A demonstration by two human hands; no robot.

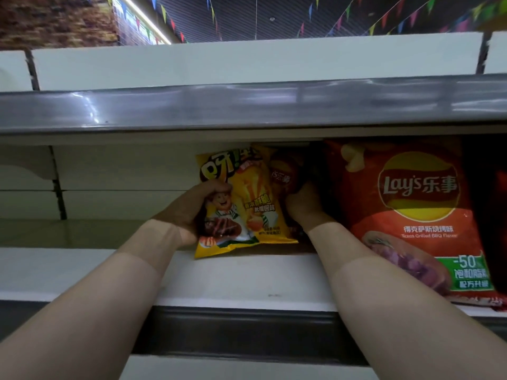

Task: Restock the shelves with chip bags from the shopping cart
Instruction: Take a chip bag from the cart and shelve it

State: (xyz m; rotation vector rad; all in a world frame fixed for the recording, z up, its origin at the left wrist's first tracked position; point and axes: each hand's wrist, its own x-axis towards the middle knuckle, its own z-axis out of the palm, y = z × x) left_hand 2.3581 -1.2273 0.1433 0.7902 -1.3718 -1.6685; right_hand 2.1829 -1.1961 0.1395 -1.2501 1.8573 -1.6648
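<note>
A small yellow chip bag (pixel 255 204) with a cartoon chef stands upright on the white shelf (pixel 233 275), and my left hand (pixel 192 209) grips its left edge. Behind it, in shadow, is a darker red bag (pixel 282 174) with a Lay's logo. My right hand (pixel 304 204) reaches in beside that bag with curled fingers; what it holds is hidden in the dark. A large red Lay's BBQ bag (pixel 411 209) stands at the right, close to the front edge.
The grey price rail of the shelf above (pixel 247 105) hangs low over the opening. Left of the yellow bag is bare shelf floor (pixel 82 231) and white back panel. A dark bag edge (pixel 491 187) shows at far right.
</note>
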